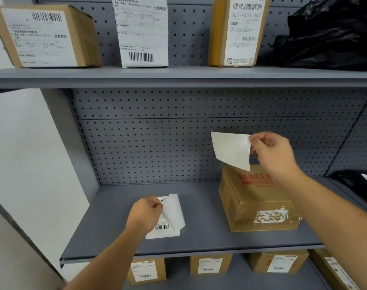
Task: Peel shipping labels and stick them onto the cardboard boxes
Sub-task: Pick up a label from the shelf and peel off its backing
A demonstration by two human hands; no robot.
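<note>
While my left hand (146, 212) pinches the remaining labels (168, 218) near the shelf (199, 237) front edge, my right hand (272, 152) grips a peeled label (230, 150) by its corner, hanging directly above the cardboard box (258, 201) toward the shelf's right end, nearer this hand.

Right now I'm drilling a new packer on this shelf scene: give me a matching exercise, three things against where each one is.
Things:
1. blank sheet
2. barcode label
3. black bag

Places:
A. top shelf, far right
B. lying on the middle shelf, under the left hand
C. held up by the right hand above the brown box

Pairs: 1-C, 2-B, 3-A
</note>
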